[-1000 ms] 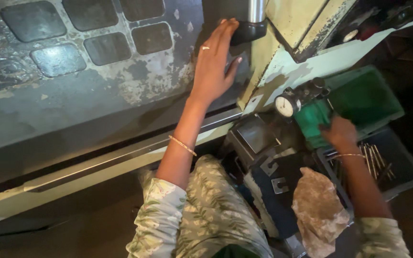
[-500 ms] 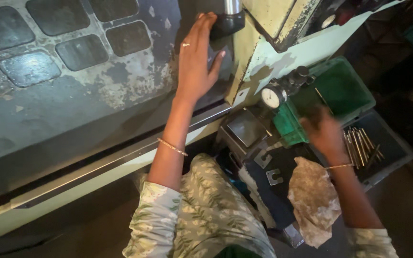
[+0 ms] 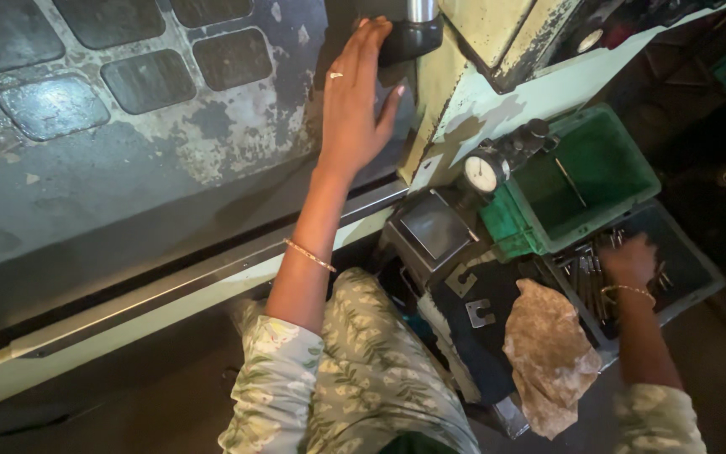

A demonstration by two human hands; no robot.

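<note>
Head view, looking down. My left hand [image 3: 355, 105] lies flat and open against the worn machine door [image 3: 170, 160], fingertips touching the dark handle [image 3: 409, 38]; it grips nothing. My right hand [image 3: 629, 259] dips into the grey tray [image 3: 691, 269] of metal pins [image 3: 594, 277]. Blur hides its fingers, so I cannot tell whether they are closed. The green bin [image 3: 598, 168] beside the dial gauge [image 3: 482, 174] holds perhaps one pin; most remain in the tray.

right hand [image 3: 629, 259] has moved from the green bin [image 3: 623, 164] down into the dark tray [image 3: 689, 267] of metal pins [image 3: 590, 273], now blurred.
</note>
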